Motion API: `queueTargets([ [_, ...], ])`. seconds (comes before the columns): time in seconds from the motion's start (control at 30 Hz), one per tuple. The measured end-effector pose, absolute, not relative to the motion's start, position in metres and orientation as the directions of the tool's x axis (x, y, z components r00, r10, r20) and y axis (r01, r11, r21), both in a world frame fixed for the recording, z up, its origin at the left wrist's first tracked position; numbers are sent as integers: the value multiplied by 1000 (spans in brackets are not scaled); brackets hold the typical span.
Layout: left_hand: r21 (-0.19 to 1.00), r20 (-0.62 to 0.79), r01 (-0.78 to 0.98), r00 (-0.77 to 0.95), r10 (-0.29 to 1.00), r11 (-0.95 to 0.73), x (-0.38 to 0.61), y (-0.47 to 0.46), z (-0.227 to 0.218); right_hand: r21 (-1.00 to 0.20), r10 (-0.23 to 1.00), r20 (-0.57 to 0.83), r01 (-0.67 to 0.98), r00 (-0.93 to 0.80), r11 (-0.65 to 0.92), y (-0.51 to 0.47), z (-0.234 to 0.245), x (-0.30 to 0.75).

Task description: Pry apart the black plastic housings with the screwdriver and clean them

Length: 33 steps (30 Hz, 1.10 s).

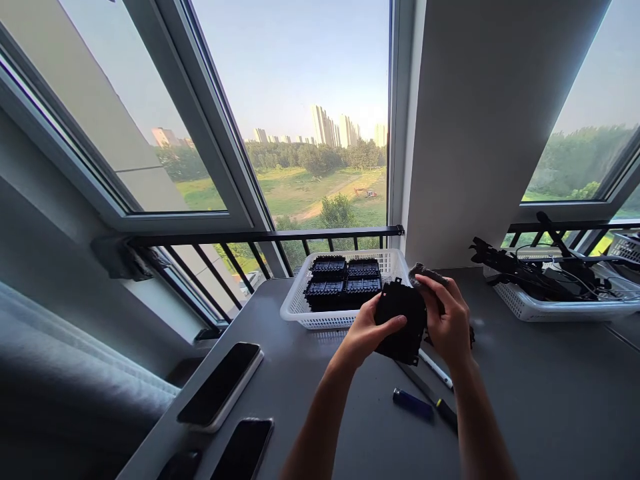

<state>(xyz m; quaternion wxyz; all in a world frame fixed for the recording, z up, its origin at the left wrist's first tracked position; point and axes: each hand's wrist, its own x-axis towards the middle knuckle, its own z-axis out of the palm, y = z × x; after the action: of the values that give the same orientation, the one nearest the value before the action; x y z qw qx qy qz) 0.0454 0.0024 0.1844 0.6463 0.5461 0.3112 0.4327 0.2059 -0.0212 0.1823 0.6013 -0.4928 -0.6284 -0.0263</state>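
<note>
Both hands hold a flat black plastic part (400,320) above the grey table (550,400). My left hand (367,330) grips its left edge, thumb across the front. At the part's right side my right hand (447,320) is closed, with a dark grey cloth (424,272) bunched between its fingers. Just behind the hands stands a white basket (300,307) that holds several stacked black parts (344,280) of the same kind.
A blue lighter (413,403), a dark-handled tool (435,400) and a white pen (437,368) lie on the table under the hands. Two phones (220,383) (245,448) lie face down at the left edge. Another white basket (545,303) with black parts and cables stands at the right.
</note>
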Motion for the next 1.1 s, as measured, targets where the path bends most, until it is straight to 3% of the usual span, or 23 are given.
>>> queueTargets([
  [0.17,956,85,-293,296,951,6,40,7,186,-604,489,783,654,384,454,-19,181,209],
  [0.4,944,67,-327,296,953,35,34,7,187,-527,653,746,716,132,457,-21,180,203],
  [0.73,947,118,-318,200,973,-50,36,7,188,-512,744,667,750,39,420,-27,179,194],
  [1.1,887,86,-458,24,996,-66,16,20,187,-427,789,537,711,-297,559,-35,186,186],
])
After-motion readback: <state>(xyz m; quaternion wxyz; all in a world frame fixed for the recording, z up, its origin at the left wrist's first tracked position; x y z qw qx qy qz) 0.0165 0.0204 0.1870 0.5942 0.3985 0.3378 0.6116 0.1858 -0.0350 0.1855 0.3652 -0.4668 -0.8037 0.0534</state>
